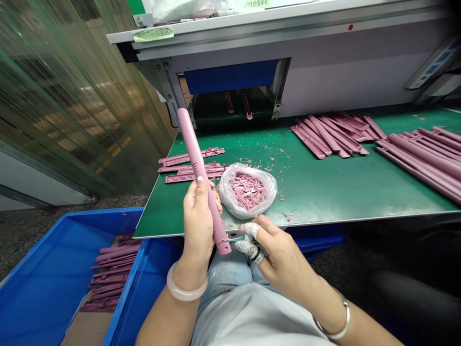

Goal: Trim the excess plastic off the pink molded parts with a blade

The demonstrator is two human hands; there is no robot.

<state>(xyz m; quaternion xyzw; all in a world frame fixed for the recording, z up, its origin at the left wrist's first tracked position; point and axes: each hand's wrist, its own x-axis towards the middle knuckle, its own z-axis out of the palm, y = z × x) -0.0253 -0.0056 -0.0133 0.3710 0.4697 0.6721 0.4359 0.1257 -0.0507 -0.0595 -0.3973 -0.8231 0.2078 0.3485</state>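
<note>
My left hand is wrapped round a long pink plastic shell, thumb on top, holding it tilted with its upper end pointing away from me. My right hand, with white coverings on thumb and index finger, pinches a small trimming blade with a bluish tint. The blade's tip touches the edge of the shell's lower end, near a small hole. Most of the blade is hidden by the fingers. Just beyond my hands stands an open clear plastic bag filled with pink scraps.
Pink strips lie on the green bench at left; larger piles of pink shells lie at right. Two pink pieces sit on a dark conveyor under a blue flap. A blue bin on the left holds more pink parts.
</note>
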